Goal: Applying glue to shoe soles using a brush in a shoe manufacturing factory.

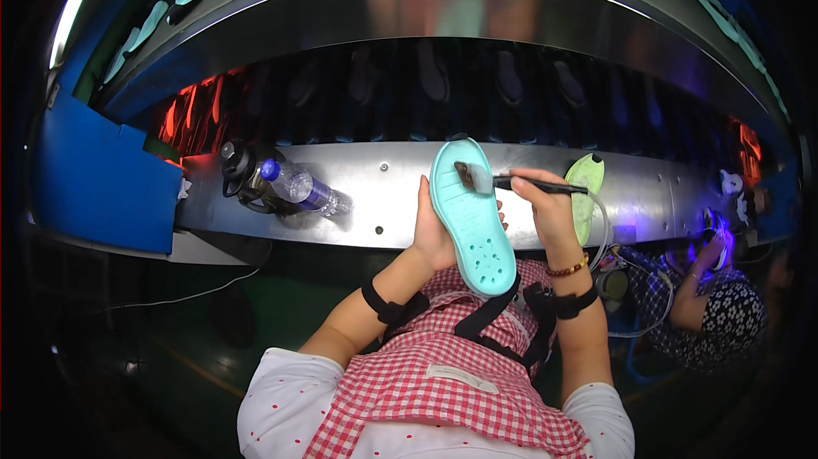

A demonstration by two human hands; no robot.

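My left hand is wrapped round a turquoise shoe sole, thumb along its left edge and fingertips showing past its right edge. The sole is tilted lengthwise over the bench's front edge, its holed end nearest my body and a dark tab at its far end. In my right hand is a slim black-handled brush, pinched like a pen. Its dark bristles touch the upper part of the sole. A pale hose runs from the handle's rear end. A yellow-green sole lies on the bench just beyond my right hand.
A clear bottle with a blue cap and a dark bottle occupy the metal bench at left. Behind it, several soles line a dark conveyor. A blue cabinet stands left; another person sits at right.
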